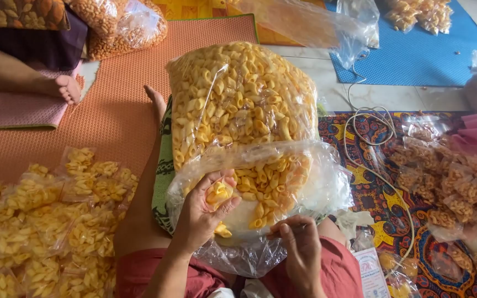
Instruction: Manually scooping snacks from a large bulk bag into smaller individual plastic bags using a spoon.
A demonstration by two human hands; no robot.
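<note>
Plastic bag (249,99): one, big, its bottom hidden by lap
Left hand (202,212): fingers gripping yellow snacks (219,193)
Right hand (302,245): fingers curled; contents unclear

One large clear plastic sack of yellow shell-shaped crackers (241,99) lies in the middle, and it serves as the landmark. Two bare hands work at its near end, the left hand (202,212) and the right hand (300,248). Left of the sack lies one heap of small sealed packets of yellow crackers (45,221), too many and too overlapped to count. Right of it lies one heap of small packets of brownish crackers (454,187), likewise uncountable. Three floor mats show around the sack: one orange (117,110), one blue (420,52), one patterned multicolour (382,193).
</note>
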